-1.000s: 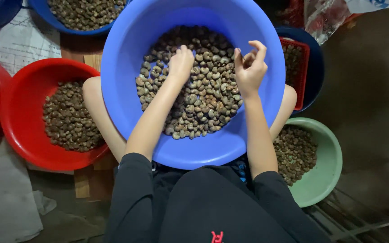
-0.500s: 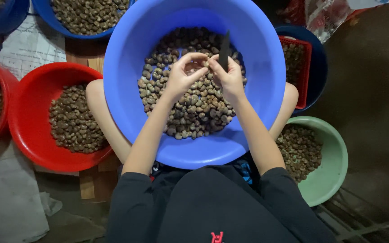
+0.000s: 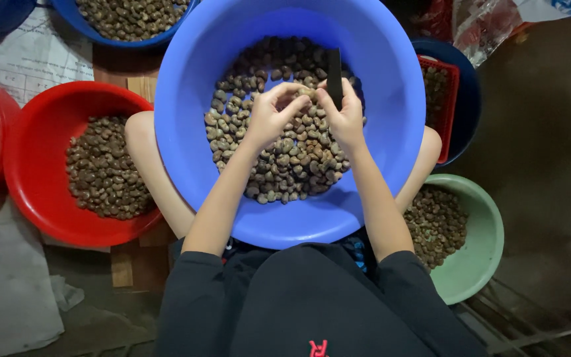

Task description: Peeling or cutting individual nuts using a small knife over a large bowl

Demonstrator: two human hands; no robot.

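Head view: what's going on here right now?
A seated person has both hands over a big blue basin of brown nuts on their lap. The left hand pinches a single nut with its fingers. The right hand holds a dark blade, upright, against that nut. Around them sit a red bowl and a green bowl, both holding nuts.

A small nut-sorting workplace on a bare concrete floor (image 3: 536, 132), crowded with a big blue plastic basin (image 3: 378, 158), red plastic bowl (image 3: 34, 192) and green plastic bowl (image 3: 480, 258) of brown nuts.
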